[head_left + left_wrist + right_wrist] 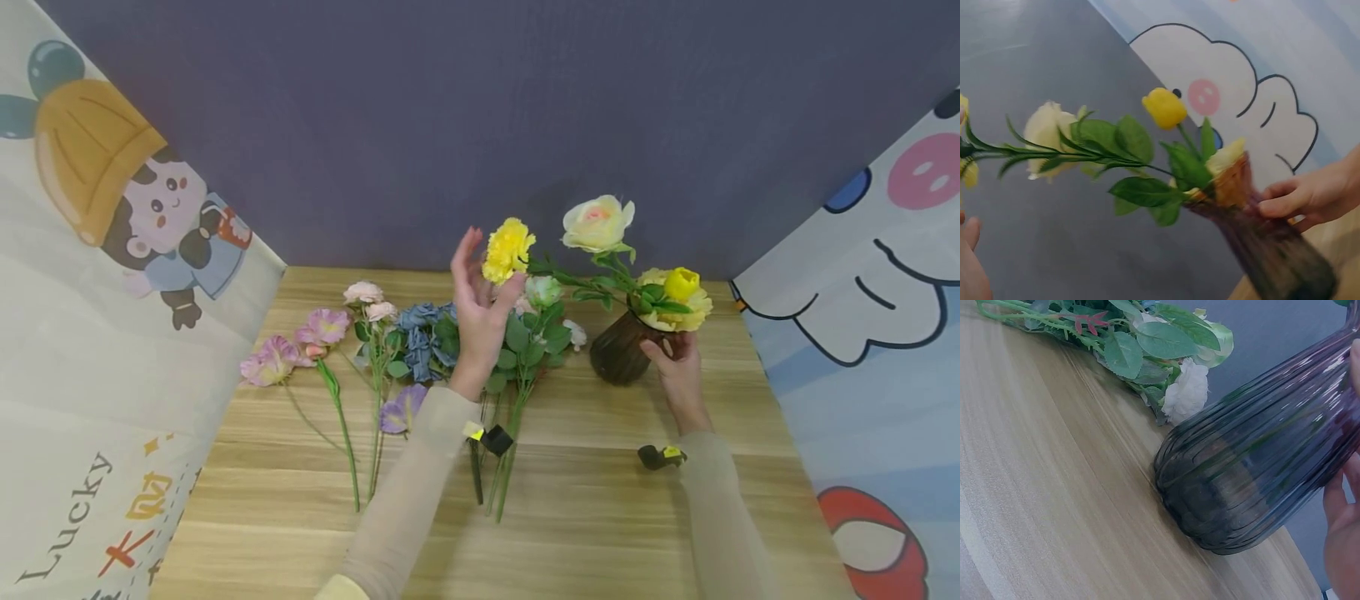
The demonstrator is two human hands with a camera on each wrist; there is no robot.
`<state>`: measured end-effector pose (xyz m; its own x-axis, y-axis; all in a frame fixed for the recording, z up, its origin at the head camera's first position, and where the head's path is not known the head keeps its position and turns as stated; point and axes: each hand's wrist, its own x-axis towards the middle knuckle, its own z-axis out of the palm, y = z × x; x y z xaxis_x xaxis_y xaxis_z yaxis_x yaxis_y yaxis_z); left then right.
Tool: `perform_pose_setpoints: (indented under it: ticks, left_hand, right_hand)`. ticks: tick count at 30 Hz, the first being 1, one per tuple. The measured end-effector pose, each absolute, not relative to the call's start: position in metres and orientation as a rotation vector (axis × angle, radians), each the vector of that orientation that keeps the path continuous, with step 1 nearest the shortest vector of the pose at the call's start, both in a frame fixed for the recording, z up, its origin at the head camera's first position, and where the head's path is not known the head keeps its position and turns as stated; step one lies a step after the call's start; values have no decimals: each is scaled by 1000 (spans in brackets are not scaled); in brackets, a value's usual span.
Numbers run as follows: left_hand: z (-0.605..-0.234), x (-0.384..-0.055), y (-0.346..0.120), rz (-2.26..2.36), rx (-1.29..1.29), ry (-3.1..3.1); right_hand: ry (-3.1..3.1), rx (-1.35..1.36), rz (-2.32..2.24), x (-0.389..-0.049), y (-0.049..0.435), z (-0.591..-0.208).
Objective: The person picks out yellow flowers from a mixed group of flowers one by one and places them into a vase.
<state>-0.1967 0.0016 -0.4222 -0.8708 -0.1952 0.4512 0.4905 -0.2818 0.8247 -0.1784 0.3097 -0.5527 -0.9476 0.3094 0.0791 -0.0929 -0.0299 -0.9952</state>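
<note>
My right hand (pixel 681 379) holds the dark ribbed glass vase (pixel 617 354) near its neck, thumb on the near side. The vase tilts, its mouth toward the upper right in the head view. Out of it come a yellow tulip (pixel 1165 108), a cream rose (pixel 597 223), a pale yellow bloom (pixel 697 310) and a leafy stem leaning left to a yellow carnation (pixel 509 250). Around that carnation's head is my left hand (pixel 480 321), fingers raised and mostly straight on one side, thumb on the other.
Left of the vase lie artificial flowers: pink blooms (pixel 272 362), blue flowers (pixel 420 337), a purple flower (pixel 403 409) and a leafy green bunch (pixel 525 342) with white blooms. A dark grey wall (pixel 480 125) closes the wooden table's back, and printed cloths hang at both sides.
</note>
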Motion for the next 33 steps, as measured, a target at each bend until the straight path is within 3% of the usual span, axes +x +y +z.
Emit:
perform_pose_setpoints:
  ticks: [9,33]
  left_hand:
    - [-409,-198,-10,-1930,-573,-1593]
    - [-420,-191,8,-1856,-617,-1650]
  right_hand:
    - [-1963,-225,2066,-179,311,-554]
    - [-1974,-238,2071,-178,311,-554]
